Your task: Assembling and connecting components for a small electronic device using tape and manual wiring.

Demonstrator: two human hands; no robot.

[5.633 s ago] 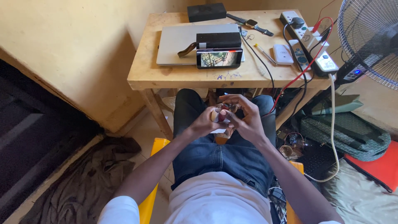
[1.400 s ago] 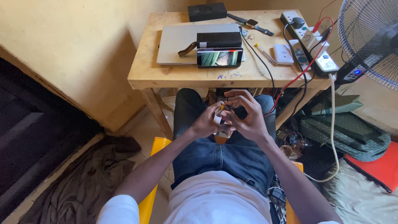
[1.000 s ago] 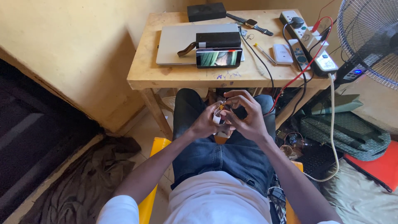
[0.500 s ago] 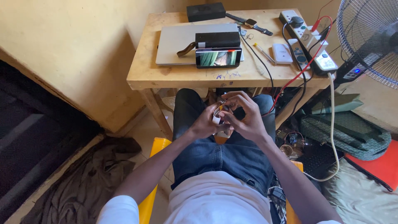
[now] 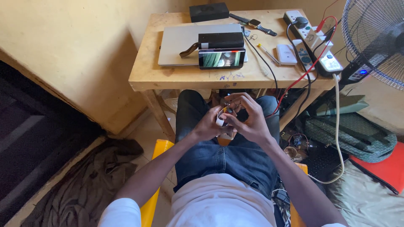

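A seated person, viewed from above, works over the lap at the centre of the frame. The left hand (image 5: 209,125) is curled around a small white part (image 5: 220,121), fingers closed on it so that it stays steady. The right hand (image 5: 249,122) arches over from the right, its fingertips pinched together at the top of the part, where a small yellow-orange piece (image 5: 225,110) and thin wires show (too small to tell more). Both hands meet just above the knees, close to the body, probably so that fine finger work has the thighs as support.

The wooden table (image 5: 147,71) fills the upper centre. On it lies a closed laptop (image 5: 179,44); a black box (image 5: 221,40) rests on the laptop's right part, and a phone (image 5: 221,58) leans on its long edge against the box, screen lit and turned toward the person (a placement that suits watching while the hands are busy). A second black box (image 5: 209,11) sits at the table's far edge, a watch (image 5: 255,24) just right of it. A white power strip (image 5: 313,42) lies along the table's right end, with a red lead (image 5: 307,75) and black cables running down from it toward the lap. A fan (image 5: 374,38) stands at the upper right. A dark cloth (image 5: 94,185) lies on the floor at the lower left.
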